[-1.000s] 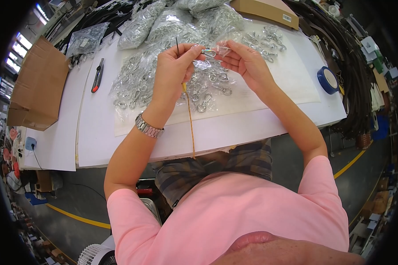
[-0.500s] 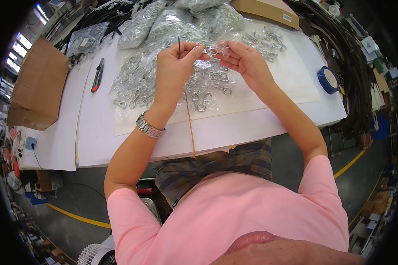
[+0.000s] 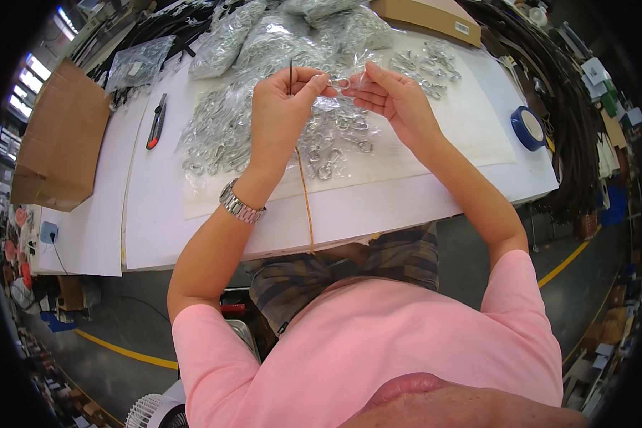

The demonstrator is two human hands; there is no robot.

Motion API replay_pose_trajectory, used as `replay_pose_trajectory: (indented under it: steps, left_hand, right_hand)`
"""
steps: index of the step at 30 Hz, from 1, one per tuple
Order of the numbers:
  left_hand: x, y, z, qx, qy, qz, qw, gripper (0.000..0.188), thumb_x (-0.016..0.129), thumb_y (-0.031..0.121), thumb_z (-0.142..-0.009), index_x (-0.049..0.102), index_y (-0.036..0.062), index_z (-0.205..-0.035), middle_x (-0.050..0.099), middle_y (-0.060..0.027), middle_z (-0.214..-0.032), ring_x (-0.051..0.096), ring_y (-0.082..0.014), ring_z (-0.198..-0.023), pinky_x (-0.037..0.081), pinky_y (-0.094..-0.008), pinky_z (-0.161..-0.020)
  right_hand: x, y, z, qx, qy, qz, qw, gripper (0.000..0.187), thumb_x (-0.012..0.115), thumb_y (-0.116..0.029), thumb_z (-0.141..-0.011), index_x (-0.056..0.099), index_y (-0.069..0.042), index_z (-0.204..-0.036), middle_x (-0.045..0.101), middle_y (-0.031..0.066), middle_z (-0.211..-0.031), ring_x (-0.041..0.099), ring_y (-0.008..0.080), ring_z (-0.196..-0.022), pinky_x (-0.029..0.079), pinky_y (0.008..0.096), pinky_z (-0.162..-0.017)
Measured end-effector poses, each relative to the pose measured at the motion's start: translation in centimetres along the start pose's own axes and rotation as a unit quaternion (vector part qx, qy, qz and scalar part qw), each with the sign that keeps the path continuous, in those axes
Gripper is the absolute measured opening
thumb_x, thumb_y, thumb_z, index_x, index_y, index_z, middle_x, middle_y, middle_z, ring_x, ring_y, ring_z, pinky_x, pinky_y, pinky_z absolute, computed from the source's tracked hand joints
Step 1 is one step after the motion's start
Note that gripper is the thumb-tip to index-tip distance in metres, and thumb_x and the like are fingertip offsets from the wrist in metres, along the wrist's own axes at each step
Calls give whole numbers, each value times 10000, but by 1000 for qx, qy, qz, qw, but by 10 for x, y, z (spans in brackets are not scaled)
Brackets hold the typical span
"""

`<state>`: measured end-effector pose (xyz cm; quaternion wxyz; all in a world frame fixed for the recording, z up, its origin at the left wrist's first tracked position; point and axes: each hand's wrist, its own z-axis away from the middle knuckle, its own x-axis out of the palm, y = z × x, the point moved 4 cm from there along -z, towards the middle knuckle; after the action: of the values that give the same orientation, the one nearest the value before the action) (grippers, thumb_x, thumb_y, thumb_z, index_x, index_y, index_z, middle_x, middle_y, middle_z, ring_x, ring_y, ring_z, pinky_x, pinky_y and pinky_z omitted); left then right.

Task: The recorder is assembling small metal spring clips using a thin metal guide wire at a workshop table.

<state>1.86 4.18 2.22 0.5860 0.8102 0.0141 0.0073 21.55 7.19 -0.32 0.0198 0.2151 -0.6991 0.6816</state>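
Note:
My left hand (image 3: 284, 100) is closed over the pile, thumb and forefinger pinching a small silver metal snap hook (image 3: 340, 83) at one end. A thin dark stick (image 3: 290, 75) stands up from between its fingers; its kind is unclear. Facing it, my right hand (image 3: 399, 103) is closed on a clear plastic bag (image 3: 364, 63) that lies around the hook's other end. Under both hands spreads a heap of silver snap hooks (image 3: 225, 135) in clear plastic. Several loose-looking hooks (image 3: 328, 165) lie at its near edge.
Bulging clear bags (image 3: 274, 39) lie behind the heap. A cutter knife (image 3: 157, 123) and a cardboard box (image 3: 64, 139) are on the left. Blue tape (image 3: 528, 128) lies near the right edge. A yellow-orange cord (image 3: 306, 203) runs to the table's front edge.
My right thumb and fingers have shifted on the plastic, which now covers more of the hook. My left hand has barely moved.

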Motion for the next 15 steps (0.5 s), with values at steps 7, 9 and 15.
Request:
replay_pose_trajectory:
  steps: [7, 9, 15]
  left_hand:
    - [8, -3, 4, -59, -65, 36, 996, 174, 698, 137, -966, 729, -27, -1016, 776, -83, -861, 397, 12, -490, 285, -174, -439]
    - [6, -10, 2, -68, -63, 47, 995, 178, 700, 133, -967, 722, -29, -1035, 775, -100, -889, 385, 10, -476, 274, -170, -429]
    - [3, -16, 6, -73, -39, 95, 992, 190, 696, 137, -978, 705, -32, -1062, 779, -124, -916, 366, 9, -450, 251, -170, -407]
  right_hand:
    - [-1, -2, 1, -4, 9, -23, 1000, 350, 600, -358, -1059, 733, -34, -1045, 765, 120, -1119, 724, 160, -998, 581, 310, -914]
    - [0, -3, 2, -8, -2, -19, 1000, 345, 592, -348, -1065, 731, -32, -1062, 762, 120, -1130, 720, 156, -1001, 581, 314, -920]
    - [1, 2, 6, -8, -15, -39, 999, 328, 575, -312, -1073, 716, -19, -1111, 759, 126, -1137, 726, 173, -1018, 584, 323, -932]
